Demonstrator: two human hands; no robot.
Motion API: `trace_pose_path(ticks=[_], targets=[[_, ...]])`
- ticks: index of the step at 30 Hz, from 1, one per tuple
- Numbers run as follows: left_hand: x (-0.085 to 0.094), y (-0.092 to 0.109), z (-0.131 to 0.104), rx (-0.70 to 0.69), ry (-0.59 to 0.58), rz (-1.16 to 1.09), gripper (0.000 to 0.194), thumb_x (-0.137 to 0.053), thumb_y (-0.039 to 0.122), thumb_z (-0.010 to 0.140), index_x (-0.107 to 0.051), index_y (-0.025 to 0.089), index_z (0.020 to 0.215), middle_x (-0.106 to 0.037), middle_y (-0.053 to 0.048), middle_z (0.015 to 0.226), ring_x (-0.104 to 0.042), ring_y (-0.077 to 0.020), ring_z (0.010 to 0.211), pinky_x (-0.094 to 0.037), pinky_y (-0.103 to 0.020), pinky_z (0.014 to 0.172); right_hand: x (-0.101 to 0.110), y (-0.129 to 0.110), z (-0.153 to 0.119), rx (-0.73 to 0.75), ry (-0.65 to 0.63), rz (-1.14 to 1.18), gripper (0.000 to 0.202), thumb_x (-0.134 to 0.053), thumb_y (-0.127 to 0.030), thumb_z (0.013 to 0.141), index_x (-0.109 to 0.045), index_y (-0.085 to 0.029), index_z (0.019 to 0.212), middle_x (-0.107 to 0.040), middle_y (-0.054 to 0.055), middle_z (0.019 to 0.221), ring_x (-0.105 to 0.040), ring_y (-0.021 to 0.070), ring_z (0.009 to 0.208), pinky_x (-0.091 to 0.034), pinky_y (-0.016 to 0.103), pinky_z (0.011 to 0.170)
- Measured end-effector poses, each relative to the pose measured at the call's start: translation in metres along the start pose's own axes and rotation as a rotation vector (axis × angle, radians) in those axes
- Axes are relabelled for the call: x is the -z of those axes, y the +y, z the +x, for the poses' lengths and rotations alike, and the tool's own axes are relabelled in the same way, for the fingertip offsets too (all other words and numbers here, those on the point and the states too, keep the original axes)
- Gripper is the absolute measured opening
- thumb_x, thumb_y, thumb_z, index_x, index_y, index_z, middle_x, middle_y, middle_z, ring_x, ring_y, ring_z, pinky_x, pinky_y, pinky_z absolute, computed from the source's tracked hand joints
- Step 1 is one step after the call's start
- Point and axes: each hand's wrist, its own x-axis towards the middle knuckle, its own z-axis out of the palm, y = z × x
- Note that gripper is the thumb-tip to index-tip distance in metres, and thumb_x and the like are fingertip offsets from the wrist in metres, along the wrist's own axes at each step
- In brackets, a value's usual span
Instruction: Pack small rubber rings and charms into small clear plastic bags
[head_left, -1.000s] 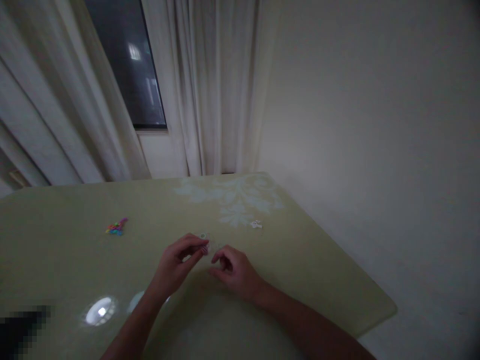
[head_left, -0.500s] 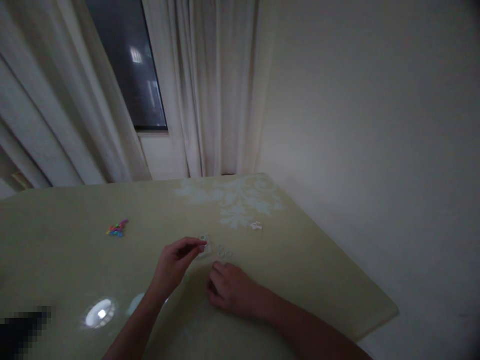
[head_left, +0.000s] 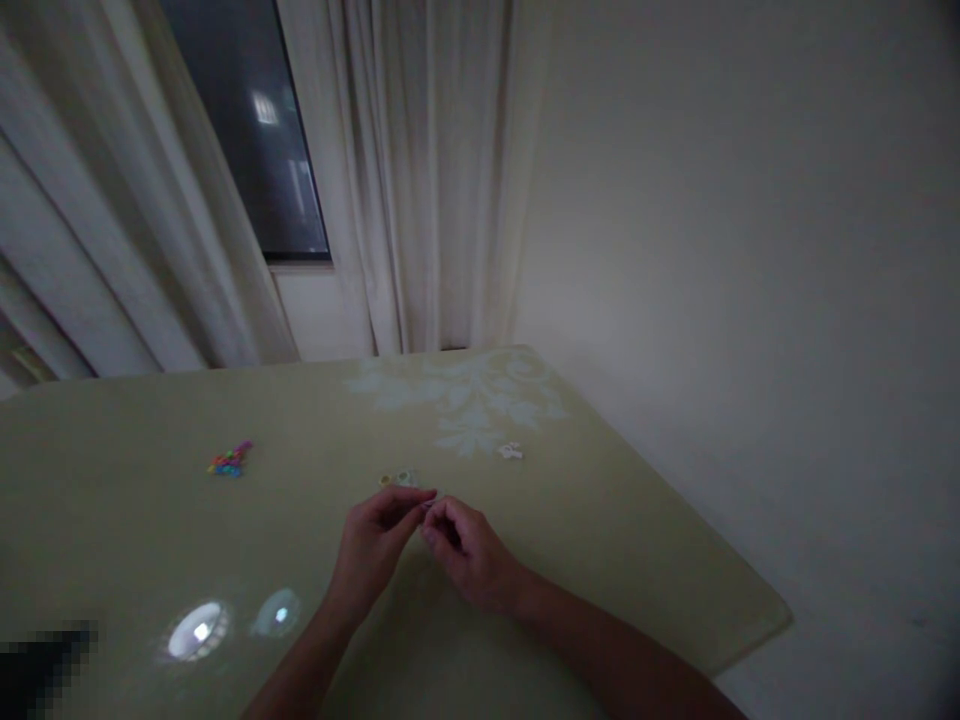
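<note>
We see two bare hands meeting over the table (head_left: 615,560). The left hand (head_left: 375,545) pinches a small pale piece (head_left: 429,504) between thumb and fingertips. The right hand (head_left: 476,560) is curled, its thumb and forefinger brought up to the other side of the piece; whether it also grips, we cannot tell. The piece thus lies between the two sets of fingertips, too small and too covered for us to name its form.

We judge the step in hand to be close fingertip work on this piece; the move calls for a steady left pinch and a fine, light touch from the right.

Just beyond the left fingers we note an amber round (head_left: 385,480) and a pale round (head_left: 406,477), partly masked by that hand. Farther left lies a multicoloured pile (head_left: 229,460); beyond the right hand, some white bits (head_left: 511,451). We find the main hindrances to be the dim light and the fingers themselves, which hide the contact.
</note>
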Motion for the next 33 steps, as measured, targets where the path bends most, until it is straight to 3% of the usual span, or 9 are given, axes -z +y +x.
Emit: trace_pose_path(ticks=[5,10,20,25,33], targets=[[-0.006,0.005,-0.002,0.03,-0.038,-0.104,0.019,-0.08,0.033,0.079,-0.082,0.021,0.093,-0.084,-0.007,0.098,-0.08,-0.0231,0.09,-0.065,-0.032,0.085,0.002,0.004,0.002,-0.006,0.048,-0.005,0.021,-0.051,-0.038,0.104,-0.054,-0.019,0.098,-0.05,-0.003,0.079,-0.043,0.013,0.069,-0.036,0.026,0.063],[-0.012,0.008,-0.004,0.049,-0.034,-0.124,0.024,-0.082,0.037,0.078,-0.08,0.019,0.093,-0.084,-0.007,0.093,-0.079,-0.024,0.09,-0.064,-0.034,0.086,0.002,0.008,0.001,-0.003,0.1,-0.029,0.023,-0.05,-0.041,0.105,-0.054,-0.019,0.097,-0.051,-0.002,0.078,-0.045,0.0131,0.068,-0.037,0.026,0.063],[-0.014,0.004,-0.004,0.063,0.008,-0.091,0.028,-0.085,0.043,0.076,-0.076,0.017,0.083,-0.078,-0.003,0.076,-0.074,-0.0181,0.071,-0.061,-0.026,0.07,0.003,0.003,0.001,-0.036,0.126,-0.012,0.03,-0.049,-0.047,0.106,-0.057,-0.019,0.1,-0.062,0.003,0.086,-0.056,0.0152,0.076,-0.044,0.026,0.068],[-0.014,0.008,-0.004,0.099,-0.006,-0.112,0.029,-0.085,0.043,0.077,-0.079,0.018,0.088,-0.082,-0.006,0.088,-0.077,-0.0214,0.083,-0.063,-0.03,0.081,0.004,0.004,0.002,-0.068,0.167,0.025,0.031,-0.051,-0.048,0.105,-0.056,-0.019,0.096,-0.06,0.001,0.083,-0.055,0.0154,0.076,-0.043,0.026,0.067],[-0.012,0.006,-0.003,0.065,0.012,-0.103,0.024,-0.085,0.039,0.075,-0.082,0.019,0.089,-0.084,-0.007,0.091,-0.08,-0.025,0.088,-0.065,-0.035,0.084,0.005,0.004,0.003,-0.085,0.141,0.086,0.036,-0.05,-0.054,0.104,-0.055,-0.02,0.093,-0.05,-0.003,0.073,-0.046,0.0134,0.066,-0.038,0.026,0.063]])
